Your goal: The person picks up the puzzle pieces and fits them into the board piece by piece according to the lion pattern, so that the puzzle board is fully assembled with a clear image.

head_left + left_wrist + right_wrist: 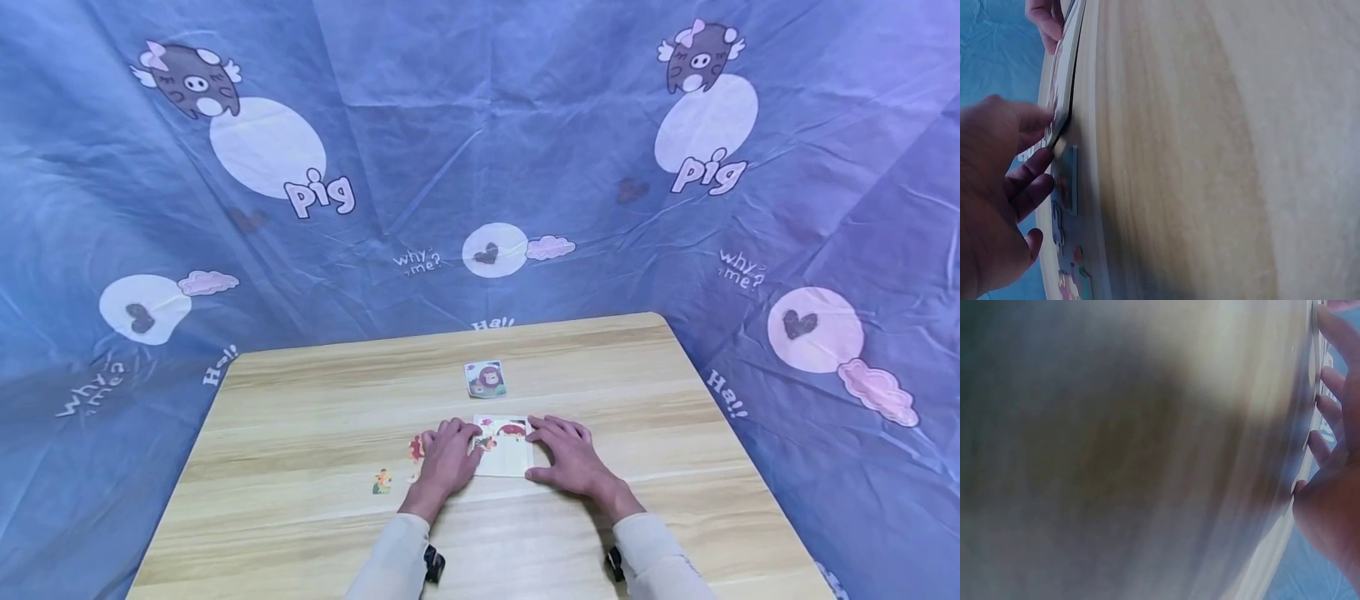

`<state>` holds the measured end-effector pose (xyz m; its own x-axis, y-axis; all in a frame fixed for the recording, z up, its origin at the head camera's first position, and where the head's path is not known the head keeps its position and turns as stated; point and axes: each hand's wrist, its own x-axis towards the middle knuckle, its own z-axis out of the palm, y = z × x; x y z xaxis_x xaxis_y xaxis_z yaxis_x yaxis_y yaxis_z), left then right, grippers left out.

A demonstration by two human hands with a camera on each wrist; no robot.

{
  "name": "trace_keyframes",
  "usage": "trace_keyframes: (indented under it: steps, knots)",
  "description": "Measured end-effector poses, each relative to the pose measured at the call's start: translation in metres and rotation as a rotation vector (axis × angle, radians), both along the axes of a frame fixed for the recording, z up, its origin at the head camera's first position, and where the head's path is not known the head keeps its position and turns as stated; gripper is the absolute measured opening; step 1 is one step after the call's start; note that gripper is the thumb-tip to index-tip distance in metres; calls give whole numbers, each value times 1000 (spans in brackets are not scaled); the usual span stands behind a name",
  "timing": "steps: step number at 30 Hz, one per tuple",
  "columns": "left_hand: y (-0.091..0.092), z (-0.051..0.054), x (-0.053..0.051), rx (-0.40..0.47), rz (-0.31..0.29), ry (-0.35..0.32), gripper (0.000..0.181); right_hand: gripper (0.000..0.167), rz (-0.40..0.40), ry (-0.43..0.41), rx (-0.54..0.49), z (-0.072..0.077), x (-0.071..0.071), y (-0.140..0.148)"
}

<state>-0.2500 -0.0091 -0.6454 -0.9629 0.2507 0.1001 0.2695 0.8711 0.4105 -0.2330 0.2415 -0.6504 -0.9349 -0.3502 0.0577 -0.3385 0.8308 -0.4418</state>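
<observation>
A white puzzle board lies on the table between the two hands, with several picture pieces in its upper part. My left hand is at the board's left side, thumb and forefinger at its edge beside a small colourful puzzle piece. In the left wrist view, the fingers of this left hand look relaxed, and the upper one is blurred against the board's rim. Fingers spread, my right hand rests against the right edge of the board. Only part of that right hand shows in the right wrist view.
Left of the left hand lie loose puzzle pieces: a yellow and green one and a red one, with another partly hidden by the hand. Beyond the board is a lion picture card. Blue printed cloth surrounds the wooden table.
</observation>
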Motion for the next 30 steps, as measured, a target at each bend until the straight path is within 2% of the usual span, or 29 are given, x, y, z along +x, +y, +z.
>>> trace_keyframes:
  steps: [3, 7, 18, 26, 30]
  knots:
    - [-1, 0, -1, 2, 6, -3, 37, 57, 0, -7, -8, 0, 0, 0]
    - [-3, 0, -3, -12, -3, -1, 33, 57, 0, -16, -6, 0, 0, 0]
    - [-5, 8, -4, -86, -111, 10, 30, 57, 2, -12, -2, 3, 2, 0]
    - [-1, 8, -2, -107, -90, 56, 29, 59, 3, -13, -3, 5, 1, 0]
    - [3, 9, -1, -109, -125, 89, 31, 58, -1, -17, 2, 4, 1, 0]
